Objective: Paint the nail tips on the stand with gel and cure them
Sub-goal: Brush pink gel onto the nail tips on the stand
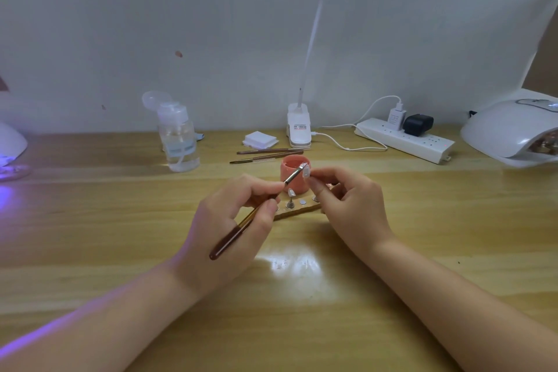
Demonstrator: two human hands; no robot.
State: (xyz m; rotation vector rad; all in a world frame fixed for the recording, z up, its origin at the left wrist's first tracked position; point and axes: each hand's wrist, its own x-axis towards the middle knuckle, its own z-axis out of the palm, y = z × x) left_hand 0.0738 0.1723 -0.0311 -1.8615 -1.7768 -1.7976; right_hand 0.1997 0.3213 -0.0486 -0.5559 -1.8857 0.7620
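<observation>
Up close, right fingers (317, 183) pinch a pale, glossy nail tip (306, 171); left fingers (265, 190) pinch the brush (250, 217).

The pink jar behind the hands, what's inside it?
The pink jar stands open; only a pinkish interior shows. The brush tip and the nail tip held in front cover part of its mouth, so contents stay unclear.

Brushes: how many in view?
3. One brush held in the left hand, bristles at the nail tip pinched by the right hand; two spare brushes lie behind the pink jar.
</observation>
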